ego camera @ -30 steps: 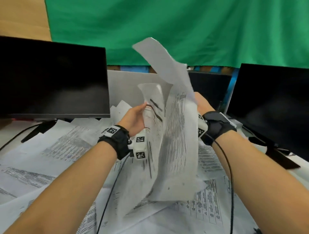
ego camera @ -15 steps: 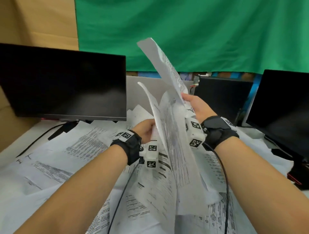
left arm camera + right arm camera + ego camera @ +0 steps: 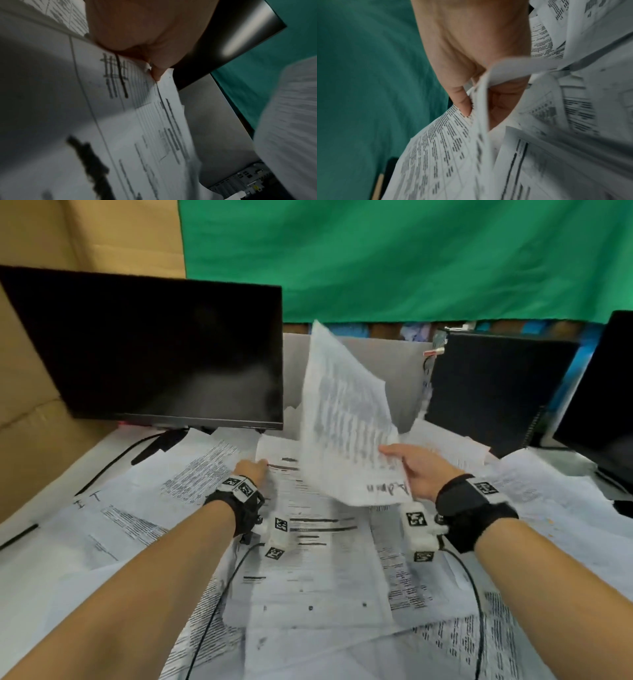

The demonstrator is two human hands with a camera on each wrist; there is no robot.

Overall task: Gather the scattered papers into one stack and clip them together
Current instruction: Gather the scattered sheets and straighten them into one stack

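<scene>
Printed white papers (image 3: 113, 522) lie scattered and overlapping all over the desk. My left hand (image 3: 251, 469) is low on the pile and pinches the far corner of a flat sheet (image 3: 308, 542). In the left wrist view the fingertips (image 3: 155, 73) close on that sheet's edge (image 3: 137, 108). My right hand (image 3: 411, 470) holds a few sheets (image 3: 342, 419) tilted upright above the pile's middle. In the right wrist view the thumb (image 3: 462, 102) presses those sheets (image 3: 445, 148) against the fingers behind them. No clip is in view.
A dark monitor (image 3: 164, 347) stands at the back left, and another monitor (image 3: 599, 392) at the right edge. A black computer case (image 3: 493, 392) and a grey board (image 3: 394, 371) stand behind the papers. Cardboard (image 3: 30, 405) walls the left side. Cables run from both wrists.
My left hand has gone down with its sheet, which now lies flat on the pile. My right hand has sunk lower and moved right, still holding its sheets up.
</scene>
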